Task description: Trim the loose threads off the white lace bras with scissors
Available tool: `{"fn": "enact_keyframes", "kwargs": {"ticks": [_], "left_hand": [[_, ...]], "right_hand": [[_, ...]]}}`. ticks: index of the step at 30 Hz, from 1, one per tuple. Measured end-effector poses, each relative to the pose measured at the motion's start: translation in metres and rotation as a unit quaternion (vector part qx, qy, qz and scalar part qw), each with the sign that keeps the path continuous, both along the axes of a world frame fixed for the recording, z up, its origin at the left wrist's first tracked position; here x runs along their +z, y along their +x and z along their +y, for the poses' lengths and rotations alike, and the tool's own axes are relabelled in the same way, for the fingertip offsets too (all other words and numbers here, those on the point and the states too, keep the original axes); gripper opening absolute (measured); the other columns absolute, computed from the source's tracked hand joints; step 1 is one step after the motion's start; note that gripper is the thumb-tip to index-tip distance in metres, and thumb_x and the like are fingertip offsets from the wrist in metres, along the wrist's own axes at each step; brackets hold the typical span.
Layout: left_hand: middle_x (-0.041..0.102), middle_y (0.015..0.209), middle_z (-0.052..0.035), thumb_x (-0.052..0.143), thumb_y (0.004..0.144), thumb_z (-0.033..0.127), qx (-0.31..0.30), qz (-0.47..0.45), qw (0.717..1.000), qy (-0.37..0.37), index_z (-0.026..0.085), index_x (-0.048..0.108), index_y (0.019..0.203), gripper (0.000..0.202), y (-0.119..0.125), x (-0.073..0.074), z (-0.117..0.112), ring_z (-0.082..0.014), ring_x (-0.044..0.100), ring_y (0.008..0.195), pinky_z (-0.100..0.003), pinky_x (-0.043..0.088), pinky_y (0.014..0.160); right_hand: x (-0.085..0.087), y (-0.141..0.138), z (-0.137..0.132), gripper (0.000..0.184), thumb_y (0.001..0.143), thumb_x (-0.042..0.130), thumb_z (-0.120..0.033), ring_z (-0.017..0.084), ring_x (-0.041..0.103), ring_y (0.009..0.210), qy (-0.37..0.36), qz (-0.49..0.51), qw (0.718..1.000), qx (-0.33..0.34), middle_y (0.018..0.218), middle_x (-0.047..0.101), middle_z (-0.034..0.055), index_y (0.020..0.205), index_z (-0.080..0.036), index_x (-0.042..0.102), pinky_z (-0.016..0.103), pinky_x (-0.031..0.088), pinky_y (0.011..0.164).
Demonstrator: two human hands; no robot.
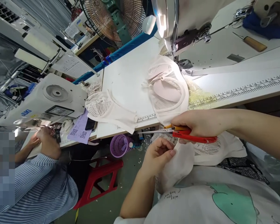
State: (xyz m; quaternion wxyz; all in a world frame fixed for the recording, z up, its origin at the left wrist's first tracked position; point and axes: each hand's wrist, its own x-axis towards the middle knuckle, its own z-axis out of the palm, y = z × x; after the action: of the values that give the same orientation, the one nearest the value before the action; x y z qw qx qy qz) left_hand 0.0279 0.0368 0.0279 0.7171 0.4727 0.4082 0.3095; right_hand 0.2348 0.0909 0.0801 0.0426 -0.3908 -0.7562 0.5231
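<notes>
- The desk [130, 71] takes up most of the view, with your sewing machine [177, 18] at its far edge and a ruler strip along the near one.
- A co-worker in a striped shirt [42, 186] is off to the side at another machine; those hands aren't yours.
- A pale cupped garment [168, 90] sits right under the needle, and a lace piece [105, 109] lies apart from it near the desk corner. Can't tell whether either one is finished.
- The white fabric piece [179, 161] is off the desk, down in your lap just below the edge.
- Your left hand [157, 154] has a closed grip, pinching the top edge of that piece.
- Your right hand [198, 123] is wrapped around the red-handled scissors [189, 135], just above the piece. The blades point left and look almost shut.
- Progress, as I read it: you're mid-trim on the lap piece. I can't see any cut line, so how much is left on it is a guess.
</notes>
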Motion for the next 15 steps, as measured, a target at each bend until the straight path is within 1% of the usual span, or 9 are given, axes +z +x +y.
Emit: {"fn": "enact_keyframes", "kwargs": {"ticks": [3, 8, 12, 15], "left_hand": [[0.052, 0.065, 0.0004, 0.079, 0.065, 0.035, -0.007, -0.006, 1.0, -0.023, 0.016, 0.053, 0.066, 0.032, -0.0028, -0.0017, 0.001, -0.0089, 0.045, 0.058, -0.021, 0.034, 0.053], [0.052, 0.065, 0.0007, 0.081, 0.062, 0.036, 0.004, -0.009, 0.999, -0.051, 0.015, 0.053, 0.064, 0.035, -0.0074, -0.0028, 0.0025, -0.0082, 0.044, 0.058, -0.021, 0.034, 0.055], [0.048, 0.061, 0.0026, 0.082, 0.059, 0.037, 0.016, 0.002, 0.999, -0.045, 0.015, 0.054, 0.062, 0.036, -0.0064, -0.0018, 0.0029, -0.0074, 0.041, 0.055, -0.021, 0.034, 0.054], [0.048, 0.06, 0.003, 0.082, 0.059, 0.036, 0.024, 0.009, 0.999, -0.038, 0.015, 0.054, 0.061, 0.036, -0.0053, -0.0018, 0.0033, -0.0072, 0.041, 0.055, -0.02, 0.033, 0.053]], "right_hand": [[0.0007, -0.0017, 0.0017, 0.024, 0.076, 0.06, -0.021, 0.009, 0.048, 0.048, -0.018, 0.008, 1.0, -0.001, 0.056, 0.048, -0.0069, 0.064, -0.021, 0.039, 0.02, 0.035, 0.042], [0.0037, -0.0047, 0.0036, 0.014, 0.073, 0.054, -0.01, 0.011, 0.054, 0.053, -0.009, 0.019, 0.999, 0.026, 0.059, 0.058, -0.0048, 0.066, -0.02, 0.046, 0.022, 0.036, 0.045], [0.0054, -0.0071, 0.0039, 0.014, 0.074, 0.055, -0.014, 0.013, 0.057, 0.057, -0.006, 0.03, 0.999, 0.025, 0.062, 0.061, -0.004, 0.065, -0.021, 0.046, 0.024, 0.04, 0.048], [0.0061, -0.0088, 0.004, 0.019, 0.075, 0.056, -0.014, 0.012, 0.054, 0.054, -0.002, 0.026, 0.999, 0.026, 0.06, 0.057, -0.0053, 0.063, -0.021, 0.042, 0.024, 0.038, 0.047]]}}
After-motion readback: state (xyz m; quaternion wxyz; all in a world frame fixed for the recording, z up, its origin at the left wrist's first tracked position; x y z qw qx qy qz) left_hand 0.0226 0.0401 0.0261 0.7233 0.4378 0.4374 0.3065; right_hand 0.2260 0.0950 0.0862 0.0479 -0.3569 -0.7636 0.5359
